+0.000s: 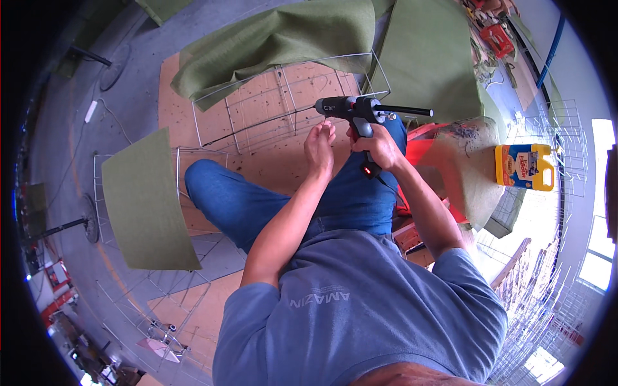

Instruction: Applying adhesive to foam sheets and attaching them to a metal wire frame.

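My right hand is wrapped round the grip of a black and grey glue gun. Its nozzle points left, and a long black stick juts from the rear. A red light glows at the base of its handle. Just below the nozzle, my left hand is closed with fingertips pinched; whatever lies between them is too small to make out. In front of both hands lies a wire frame, with a loose sheet of green fabric along its far side. The nozzle is over the frame's near part.
Brown cardboard covers the floor under the frame. A green panel on wire stands at left. To the right, a yellow jug is near an orange-red seat. Wire racks crowd the lower right. A white power strip lies far left.
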`<state>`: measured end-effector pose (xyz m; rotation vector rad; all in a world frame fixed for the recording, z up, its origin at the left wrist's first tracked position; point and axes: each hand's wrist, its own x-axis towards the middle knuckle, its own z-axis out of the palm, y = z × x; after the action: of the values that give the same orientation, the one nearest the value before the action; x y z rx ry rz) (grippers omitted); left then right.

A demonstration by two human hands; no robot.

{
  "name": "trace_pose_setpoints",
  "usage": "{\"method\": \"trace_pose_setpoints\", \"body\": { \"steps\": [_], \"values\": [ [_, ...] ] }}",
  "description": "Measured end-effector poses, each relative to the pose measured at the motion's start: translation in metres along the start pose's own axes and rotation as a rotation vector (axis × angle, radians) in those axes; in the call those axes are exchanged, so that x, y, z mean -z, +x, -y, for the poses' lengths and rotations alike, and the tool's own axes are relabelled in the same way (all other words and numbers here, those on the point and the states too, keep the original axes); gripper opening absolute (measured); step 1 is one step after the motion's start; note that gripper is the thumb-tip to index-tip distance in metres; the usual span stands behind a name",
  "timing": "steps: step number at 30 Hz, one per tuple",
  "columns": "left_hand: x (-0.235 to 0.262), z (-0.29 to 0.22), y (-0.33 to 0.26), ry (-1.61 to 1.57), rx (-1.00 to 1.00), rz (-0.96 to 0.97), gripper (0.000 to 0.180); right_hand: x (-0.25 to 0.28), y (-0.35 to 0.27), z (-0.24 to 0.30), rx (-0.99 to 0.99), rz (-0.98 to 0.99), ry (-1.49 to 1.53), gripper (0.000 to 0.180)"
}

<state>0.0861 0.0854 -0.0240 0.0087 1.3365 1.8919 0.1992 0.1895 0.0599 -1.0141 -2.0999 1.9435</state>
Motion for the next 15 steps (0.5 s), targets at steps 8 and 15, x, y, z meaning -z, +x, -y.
{"method": "trace_pose_setpoints", "body": {
  "steps": [8,15],
  "values": [
    [-0.017,0.015,0.008,0.048,0.039,0.071,0.034,0.021,-0.007,-0.003,-0.025,-0.072,-0.012,0.03],
    [-0.038,0.02,0.011,0.129,0.075,0.119,0.036,0.043,-0.013,-0.014,-0.027,-0.104,0.032,0.032]
  ]
}}
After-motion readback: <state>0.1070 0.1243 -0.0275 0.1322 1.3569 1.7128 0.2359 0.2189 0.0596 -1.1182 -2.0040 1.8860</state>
